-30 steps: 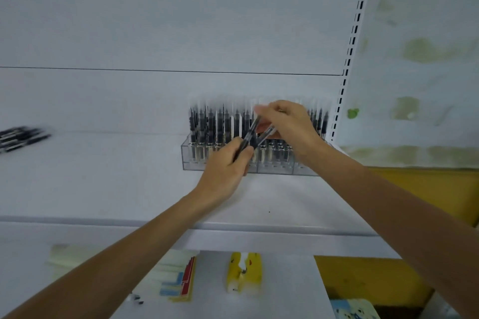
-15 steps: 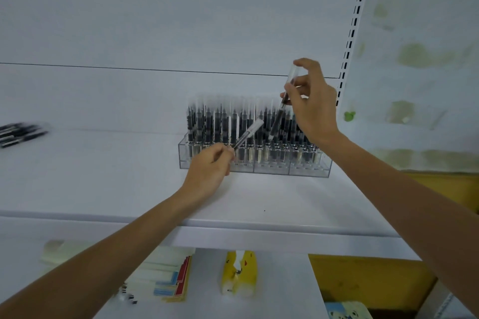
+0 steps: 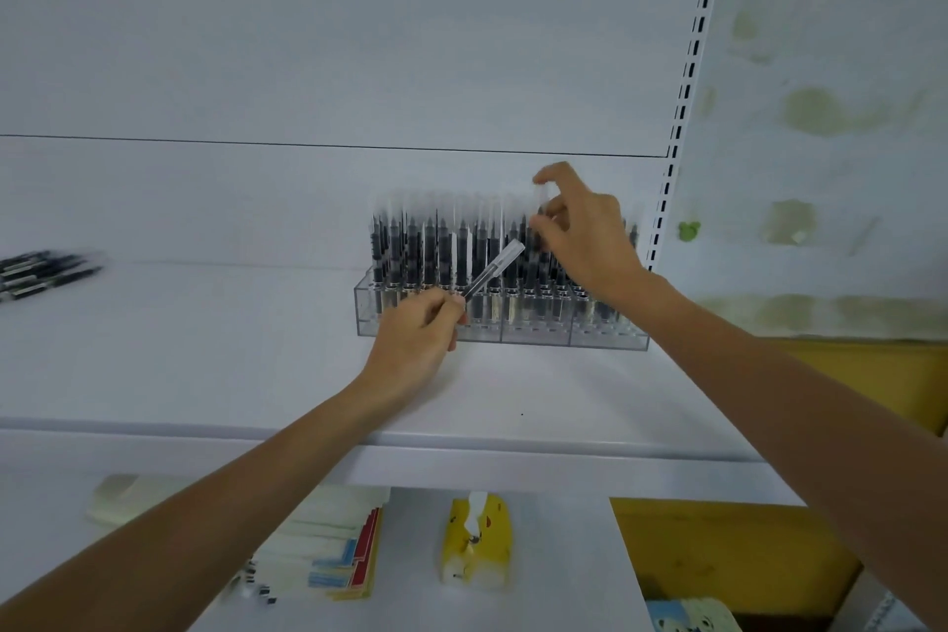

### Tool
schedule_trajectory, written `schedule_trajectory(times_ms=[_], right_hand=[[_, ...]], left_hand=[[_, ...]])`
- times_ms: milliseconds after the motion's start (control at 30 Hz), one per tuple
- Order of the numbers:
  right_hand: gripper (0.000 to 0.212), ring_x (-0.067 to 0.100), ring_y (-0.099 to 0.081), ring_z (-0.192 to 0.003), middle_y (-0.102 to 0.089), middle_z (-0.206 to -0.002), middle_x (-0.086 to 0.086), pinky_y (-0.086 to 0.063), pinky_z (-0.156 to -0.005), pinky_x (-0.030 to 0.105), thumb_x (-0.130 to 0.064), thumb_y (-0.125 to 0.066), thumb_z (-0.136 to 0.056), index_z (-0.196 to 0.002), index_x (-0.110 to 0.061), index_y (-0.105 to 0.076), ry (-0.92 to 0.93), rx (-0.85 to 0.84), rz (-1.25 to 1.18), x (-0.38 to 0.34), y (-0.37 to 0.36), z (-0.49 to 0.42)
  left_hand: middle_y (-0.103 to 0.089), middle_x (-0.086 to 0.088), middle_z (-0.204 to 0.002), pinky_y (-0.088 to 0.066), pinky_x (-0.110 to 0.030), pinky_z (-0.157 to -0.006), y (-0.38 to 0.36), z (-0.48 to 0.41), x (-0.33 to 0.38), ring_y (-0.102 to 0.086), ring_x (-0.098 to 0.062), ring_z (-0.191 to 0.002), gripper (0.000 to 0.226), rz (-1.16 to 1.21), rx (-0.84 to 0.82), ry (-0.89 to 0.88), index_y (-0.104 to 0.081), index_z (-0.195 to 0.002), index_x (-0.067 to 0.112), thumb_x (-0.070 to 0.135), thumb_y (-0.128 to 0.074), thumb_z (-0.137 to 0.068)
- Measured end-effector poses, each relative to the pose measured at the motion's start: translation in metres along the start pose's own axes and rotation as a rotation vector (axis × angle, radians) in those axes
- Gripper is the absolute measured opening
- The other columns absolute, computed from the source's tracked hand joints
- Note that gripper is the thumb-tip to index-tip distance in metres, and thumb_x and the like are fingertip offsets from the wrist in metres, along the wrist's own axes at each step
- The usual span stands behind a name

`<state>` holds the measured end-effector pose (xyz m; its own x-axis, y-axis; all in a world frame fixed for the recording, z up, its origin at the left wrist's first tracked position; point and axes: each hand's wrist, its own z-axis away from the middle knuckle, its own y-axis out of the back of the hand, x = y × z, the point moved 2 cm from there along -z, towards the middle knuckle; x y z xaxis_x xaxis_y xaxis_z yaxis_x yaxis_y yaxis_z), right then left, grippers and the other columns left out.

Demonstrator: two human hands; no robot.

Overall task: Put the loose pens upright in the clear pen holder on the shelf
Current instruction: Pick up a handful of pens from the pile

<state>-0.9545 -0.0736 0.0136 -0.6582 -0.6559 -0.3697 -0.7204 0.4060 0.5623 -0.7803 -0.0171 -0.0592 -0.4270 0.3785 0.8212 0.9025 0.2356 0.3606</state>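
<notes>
The clear pen holder (image 3: 533, 334) stands on the white shelf (image 3: 205, 364), filled with several upright black pens with frosted caps. My left hand (image 3: 415, 344), in front of the holder's left half, grips one loose pen (image 3: 495, 267) that slants up to the right. My right hand (image 3: 579, 231) is over the holder's right part and pinches the cap of an upright pen (image 3: 539, 200) standing among the others. Several more loose black pens (image 3: 41, 272) lie flat at the far left of the shelf.
A slotted shelf upright (image 3: 682, 108) runs up just right of the holder. On the lower shelf lie a stack of paper pads (image 3: 328, 544) and a yellow packet (image 3: 474, 544). A yellow surface (image 3: 744, 554) lies at lower right.
My right hand has come down with its pen, from above the holder into the row of upright pens. My left hand still holds its slanted pen in nearly the same spot.
</notes>
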Motion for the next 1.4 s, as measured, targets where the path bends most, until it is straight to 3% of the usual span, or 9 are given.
schedule_trajectory(times_ms=[100, 233, 367, 467, 600, 700, 833, 1033, 1400], right_hand=[[0.045, 0.03, -0.065, -0.07, -0.067, -0.086, 0.015, -0.057, -0.068, 0.041, -0.01, -0.055, -0.094, -0.136, -0.014, -0.041, -0.019, -0.119, 0.11, 0.004, -0.013, 0.011], [0.042, 0.02, -0.057, -0.072, -0.062, -0.091, 0.006, -0.049, -0.068, 0.034, -0.02, -0.046, -0.098, -0.14, -0.019, -0.041, 0.022, 0.055, 0.245, 0.002, -0.008, 0.014], [0.032, 0.021, -0.063, -0.075, -0.065, -0.09, 0.004, -0.051, -0.073, 0.037, -0.03, -0.043, -0.099, -0.125, -0.013, -0.05, -0.134, 0.06, -0.095, -0.009, -0.001, 0.024], [0.042, 0.016, -0.067, -0.084, -0.069, -0.093, 0.003, -0.053, -0.078, 0.031, -0.035, -0.059, -0.091, -0.125, -0.014, -0.046, -0.224, -0.033, -0.231, -0.023, -0.005, 0.033], [0.043, 0.013, -0.069, -0.07, -0.068, -0.078, 0.001, -0.056, -0.08, 0.031, -0.011, -0.067, -0.085, -0.122, -0.013, -0.045, -0.28, 0.038, -0.456, -0.03, -0.003, 0.031], [0.044, 0.017, -0.067, -0.065, -0.065, -0.077, 0.005, -0.059, -0.072, 0.036, -0.002, -0.065, -0.085, -0.123, -0.013, -0.047, -0.327, 0.103, -0.577, -0.028, 0.011, 0.023], [0.047, 0.013, -0.064, -0.066, -0.061, -0.081, 0.0, -0.058, -0.062, 0.023, -0.004, -0.06, -0.088, -0.129, -0.021, -0.044, -0.206, 0.294, -0.351, -0.017, 0.039, 0.009], [0.046, 0.005, -0.055, -0.067, -0.057, -0.082, 0.001, -0.041, -0.061, 0.002, -0.003, -0.059, -0.087, -0.13, -0.013, -0.047, -0.026, 0.307, -0.123, -0.001, 0.04, 0.005], [0.042, 0.016, -0.057, -0.071, -0.055, -0.086, 0.004, -0.05, -0.067, 0.026, -0.002, -0.054, -0.09, -0.129, -0.014, -0.044, 0.005, 0.175, -0.005, 0.001, 0.014, 0.01]], left_hand=[[-0.051, 0.003, -0.058, -0.035, -0.008, -0.051, 0.0, 0.004, 0.003, -0.045, 0.004, -0.047, 0.027, -0.053, -0.021, -0.064, -0.055, -0.072, 0.015, 0.018, -0.044, -0.096], [-0.054, 0.006, -0.064, -0.034, -0.012, -0.053, -0.003, 0.008, 0.006, -0.045, 0.001, -0.05, 0.02, -0.119, -0.076, -0.154, -0.049, -0.078, 0.019, 0.017, -0.043, -0.097], [-0.057, 0.002, -0.07, -0.035, -0.021, -0.056, -0.003, -0.001, 0.008, -0.046, -0.009, -0.056, 0.01, 0.039, 0.01, -0.102, -0.05, -0.092, 0.011, 0.015, -0.043, -0.097], [-0.057, 0.004, -0.07, -0.036, -0.017, -0.055, -0.011, -0.005, 0.016, -0.048, -0.003, -0.055, 0.008, 0.002, -0.001, -0.147, -0.049, -0.091, 0.014, 0.017, -0.045, -0.097], [-0.06, 0.002, -0.069, -0.044, -0.024, -0.057, -0.021, -0.002, 0.026, -0.054, -0.004, -0.053, 0.006, 0.046, -0.076, -0.195, -0.048, -0.092, 0.018, 0.017, -0.044, -0.097], [-0.063, 0.002, -0.092, -0.047, -0.027, -0.076, -0.021, 0.008, 0.023, -0.06, -0.012, -0.083, 0.01, -0.117, -0.225, -0.246, -0.049, -0.104, 0.02, 0.026, -0.043, -0.098], [-0.052, 0.004, -0.115, -0.037, -0.031, -0.095, -0.025, 0.018, 0.002, -0.044, -0.013, -0.11, 0.025, -0.608, -0.479, -0.334, -0.053, -0.113, 0.021, 0.035, -0.041, -0.096], [-0.051, 0.004, -0.117, -0.035, -0.028, -0.094, -0.026, 0.016, 0.003, -0.041, -0.012, -0.111, 0.025, -0.644, -0.446, -0.329, -0.053, -0.115, 0.021, 0.033, -0.042, -0.096], [-0.052, 0.002, -0.121, -0.035, -0.028, -0.095, -0.027, 0.018, 0.004, -0.042, -0.014, -0.115, 0.026, -0.624, -0.423, -0.306, -0.054, -0.116, 0.02, 0.032, -0.044, -0.095]])
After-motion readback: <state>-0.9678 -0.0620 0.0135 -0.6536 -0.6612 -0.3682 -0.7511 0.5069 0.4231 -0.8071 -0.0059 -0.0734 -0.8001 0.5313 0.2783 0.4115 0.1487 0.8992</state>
